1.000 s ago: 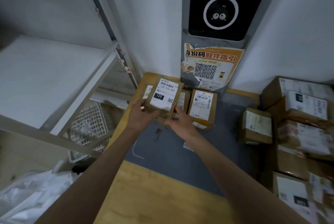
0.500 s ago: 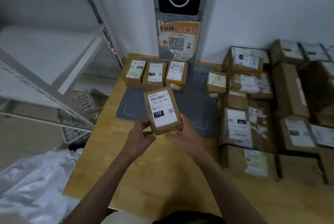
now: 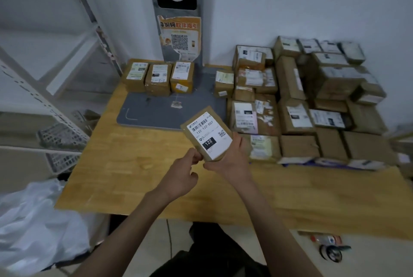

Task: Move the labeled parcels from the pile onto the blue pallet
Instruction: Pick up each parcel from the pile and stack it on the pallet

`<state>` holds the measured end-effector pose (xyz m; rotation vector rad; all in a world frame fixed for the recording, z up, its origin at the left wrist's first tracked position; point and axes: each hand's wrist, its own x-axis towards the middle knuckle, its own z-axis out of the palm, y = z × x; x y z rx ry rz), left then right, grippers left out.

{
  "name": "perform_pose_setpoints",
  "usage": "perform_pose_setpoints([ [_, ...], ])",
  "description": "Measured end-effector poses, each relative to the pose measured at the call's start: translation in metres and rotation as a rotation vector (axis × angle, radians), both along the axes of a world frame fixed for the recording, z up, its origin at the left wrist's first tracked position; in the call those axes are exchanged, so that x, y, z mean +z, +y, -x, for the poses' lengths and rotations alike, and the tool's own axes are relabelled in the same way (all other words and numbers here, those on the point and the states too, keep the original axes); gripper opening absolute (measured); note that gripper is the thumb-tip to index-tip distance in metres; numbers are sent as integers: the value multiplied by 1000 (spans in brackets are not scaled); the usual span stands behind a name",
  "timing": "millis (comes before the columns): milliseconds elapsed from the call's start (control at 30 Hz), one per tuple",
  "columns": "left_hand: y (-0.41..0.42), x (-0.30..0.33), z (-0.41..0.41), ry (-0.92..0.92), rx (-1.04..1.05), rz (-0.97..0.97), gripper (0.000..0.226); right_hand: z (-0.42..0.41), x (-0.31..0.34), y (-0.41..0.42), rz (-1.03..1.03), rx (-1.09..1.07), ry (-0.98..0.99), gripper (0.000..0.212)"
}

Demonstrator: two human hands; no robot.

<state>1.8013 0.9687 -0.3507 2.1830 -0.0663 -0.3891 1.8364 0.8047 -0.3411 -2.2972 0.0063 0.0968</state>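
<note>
**Parcel Held Above Table, Both Hands Engaged**

A wooden table [image 3: 125,171] was observed filling the middle of the scene, with white metal shelving [image 3: 55,89] to its left and a white wall behind. A large pile of brown parcels [image 3: 312,107] was found stacked on the right part of the table, most bearing white labels; a strip of blue [image 3: 312,162] was noted under the near edge of the pile. A grey mat [image 3: 156,113] was seen at the far centre of the table, with a scanner post [image 3: 176,8] rising behind it and an orange notice [image 3: 180,37] stuck to the post. Three parcels [image 3: 159,79] were recorded in a row at the far left of the mat, side by side, and one small parcel [image 3: 224,82] just left of the pile. White plastic sheeting [image 3: 38,227] lay at the near left, on the floor.

One labelled parcel [image 3: 209,134], marked 122, was held tilted above the table, near the mat's near right corner and just left of the pile. The right hand [image 3: 230,160] was seen curled round its near right edge. The left hand [image 3: 181,176] was noted pinching its near left corner with curled fingers.
</note>
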Motion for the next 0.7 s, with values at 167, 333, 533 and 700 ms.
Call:
perform_pose_setpoints([
  [167, -34, 18, -8, -138, 54, -177, 45, 32, 10, -54, -9, -57, 54, 84],
  [333, -71, 39, -37, -190, -36, -315, 105, 51, 13, -111, -68, -95, 148, 101],
  [533, -127, 42, -48, -111, -247, -269, 126, 43, 13, -171, -30, -46, 199, 105],
  [700, -192, 37, -62, -105, -273, -360, 127, 25, 9, -238, -2, 0, 244, 121],
])
